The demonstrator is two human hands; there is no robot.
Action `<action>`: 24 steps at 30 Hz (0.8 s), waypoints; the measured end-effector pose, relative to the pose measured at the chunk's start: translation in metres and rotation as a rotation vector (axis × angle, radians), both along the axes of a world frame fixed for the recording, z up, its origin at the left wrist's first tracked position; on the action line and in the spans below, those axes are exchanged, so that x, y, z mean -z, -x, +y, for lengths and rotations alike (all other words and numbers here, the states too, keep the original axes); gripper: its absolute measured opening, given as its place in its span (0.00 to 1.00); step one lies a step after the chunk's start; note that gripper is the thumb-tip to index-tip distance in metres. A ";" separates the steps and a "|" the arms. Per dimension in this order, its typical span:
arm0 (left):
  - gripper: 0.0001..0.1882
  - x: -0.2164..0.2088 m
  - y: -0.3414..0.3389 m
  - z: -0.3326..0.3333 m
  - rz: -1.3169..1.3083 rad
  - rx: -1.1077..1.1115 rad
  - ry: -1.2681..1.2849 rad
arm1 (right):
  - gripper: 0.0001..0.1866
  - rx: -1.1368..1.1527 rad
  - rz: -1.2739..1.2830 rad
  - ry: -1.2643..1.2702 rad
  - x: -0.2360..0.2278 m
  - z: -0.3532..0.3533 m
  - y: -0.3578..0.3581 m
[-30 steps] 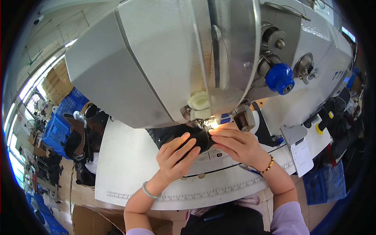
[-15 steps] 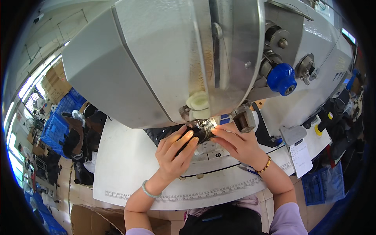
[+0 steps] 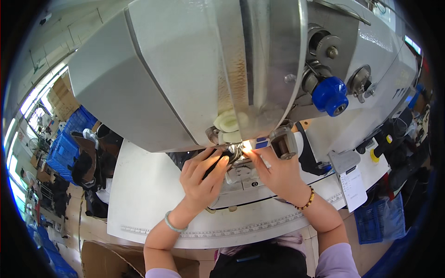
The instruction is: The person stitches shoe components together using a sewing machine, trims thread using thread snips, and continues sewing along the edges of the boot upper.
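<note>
A large grey sewing machine fills the view, its needle area lit by a small lamp. My left hand holds a black shoe-like piece beneath the head, fingers bent over it and the thumb against its near side. Most of that piece is hidden behind my fingers and the machine. My right hand reaches to the bright spot beside the needle, its thumb and fingers drawn together. Whatever lies between those fingertips is lost in the glare. Just above the right hand is a bobbin-like spool.
A blue tension knob juts from the head. The white table carries a printed ruler strip along its front edge. A paper label hangs at the right. Blue crates, dark boots and a cardboard box stand around the table.
My right fingertips have moved from the black piece's edge up and left to the lit needle area. My left hand keeps its hold. The whole view has shifted slightly.
</note>
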State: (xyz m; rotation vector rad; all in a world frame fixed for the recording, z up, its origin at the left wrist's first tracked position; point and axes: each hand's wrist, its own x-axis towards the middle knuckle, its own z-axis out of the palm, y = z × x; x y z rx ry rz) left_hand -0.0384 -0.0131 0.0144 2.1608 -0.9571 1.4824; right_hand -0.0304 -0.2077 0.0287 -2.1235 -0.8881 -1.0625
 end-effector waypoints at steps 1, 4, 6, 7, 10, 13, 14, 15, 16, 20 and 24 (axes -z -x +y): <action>0.15 0.001 0.002 -0.003 0.011 -0.044 0.005 | 0.10 0.026 -0.001 -0.019 -0.001 0.001 -0.002; 0.15 0.006 0.008 -0.008 0.017 -0.116 -0.001 | 0.09 0.065 0.025 -0.094 -0.001 0.005 -0.006; 0.16 0.002 0.014 -0.009 0.035 -0.156 -0.002 | 0.09 0.076 0.049 -0.148 0.000 0.005 -0.006; 0.18 -0.004 0.018 -0.009 0.090 -0.137 -0.021 | 0.08 0.014 0.124 -0.212 0.000 0.004 -0.006; 0.21 -0.017 0.028 -0.006 0.203 -0.180 -0.105 | 0.07 -0.074 0.227 -0.305 0.004 0.002 -0.010; 0.21 -0.014 0.026 0.001 0.242 -0.223 -0.192 | 0.06 -0.090 0.258 -0.350 0.004 0.004 -0.011; 0.21 -0.014 0.024 0.002 0.178 -0.236 -0.217 | 0.05 -0.068 0.252 -0.364 0.002 0.005 -0.011; 0.22 -0.013 0.021 0.001 0.113 -0.245 -0.240 | 0.05 -0.065 0.259 -0.369 0.001 0.005 -0.011; 0.23 -0.011 0.021 0.000 0.042 -0.282 -0.280 | 0.04 -0.071 0.256 -0.367 -0.001 0.005 -0.011; 0.18 -0.009 0.031 -0.006 0.022 -0.367 -0.347 | 0.06 -0.058 0.370 -0.389 -0.004 0.008 -0.007; 0.25 -0.008 0.038 -0.019 0.030 -0.442 -0.329 | 0.12 -0.017 0.216 -0.538 0.009 0.008 -0.009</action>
